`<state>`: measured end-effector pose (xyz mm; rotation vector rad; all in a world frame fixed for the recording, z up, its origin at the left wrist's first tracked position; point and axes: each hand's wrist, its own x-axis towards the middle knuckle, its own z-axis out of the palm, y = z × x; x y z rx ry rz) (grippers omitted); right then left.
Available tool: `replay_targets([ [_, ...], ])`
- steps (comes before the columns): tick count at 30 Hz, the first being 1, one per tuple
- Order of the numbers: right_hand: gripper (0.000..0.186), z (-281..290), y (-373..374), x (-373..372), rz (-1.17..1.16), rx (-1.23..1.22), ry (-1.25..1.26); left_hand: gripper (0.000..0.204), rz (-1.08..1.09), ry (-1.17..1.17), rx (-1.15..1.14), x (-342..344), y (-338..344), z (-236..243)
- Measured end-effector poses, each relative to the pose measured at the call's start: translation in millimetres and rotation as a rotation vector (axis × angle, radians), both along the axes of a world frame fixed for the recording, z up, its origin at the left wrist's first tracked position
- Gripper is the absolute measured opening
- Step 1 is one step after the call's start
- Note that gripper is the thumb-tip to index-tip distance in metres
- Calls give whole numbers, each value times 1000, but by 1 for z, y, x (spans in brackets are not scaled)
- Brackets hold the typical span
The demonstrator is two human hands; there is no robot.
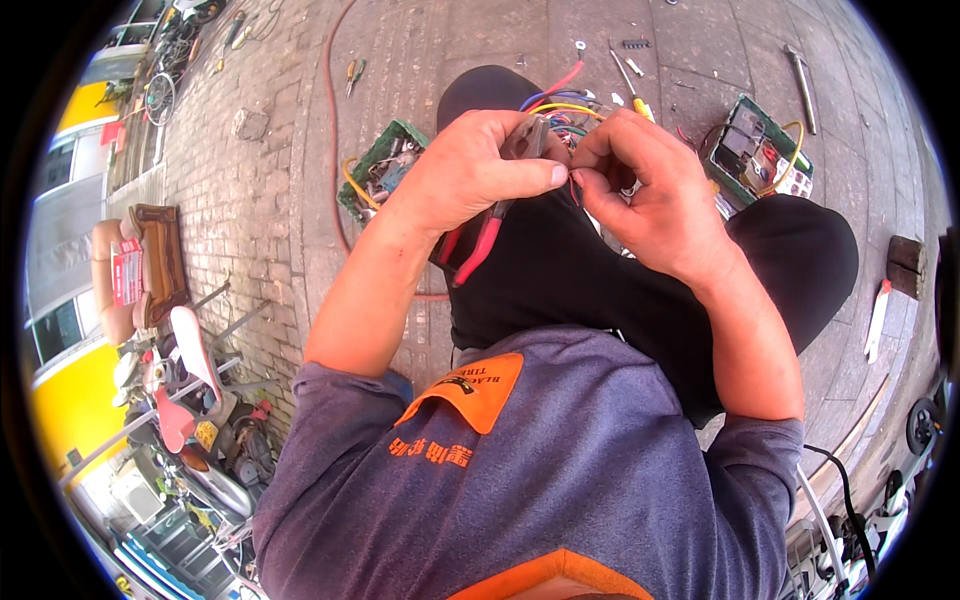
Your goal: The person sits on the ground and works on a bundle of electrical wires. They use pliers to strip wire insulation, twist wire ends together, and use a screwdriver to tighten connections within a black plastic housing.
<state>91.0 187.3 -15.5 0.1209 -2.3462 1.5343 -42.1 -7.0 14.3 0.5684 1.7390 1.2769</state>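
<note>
My left hand [465, 165] is closed around a pair of pliers [482, 246] with red handles, which hang down below the palm. Its thumb points toward my right hand [655, 190], whose fingers are pinched together just beside it. A thin dark and reddish wire [575, 192] shows at the right fingertips; the hands hide most of it. Behind the fingers lies a bundle of coloured wires [565, 106], yellow, blue and red among them. One red lead ends in a ring terminal [580, 46]. Whatever the bundle joins to is hidden by my hands.
Green crates of parts stand left [398, 132] and right [757, 108] of my knees. A yellow-handled screwdriver [641, 106], small pliers [354, 76], a metal bar tool [801, 90] and a white-handled brush [878, 320] lie on the paving. A red hose [330, 120] runs along the left.
</note>
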Motion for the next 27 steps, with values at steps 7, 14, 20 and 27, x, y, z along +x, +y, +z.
replay_targets([
  [7,16,-2,-3,-3,18,36,80,31,-31,-44,7,-3,0,5],
  [14,11,-3,-4,-2,56,-94,-8,24,-51,-39,6,-4,-3,1],
  [20,13,3,2,-1,110,-88,-171,22,-137,76,-82,-5,1,-1],
  [27,11,4,2,3,93,-180,-108,32,-155,112,-91,-7,5,14],
])
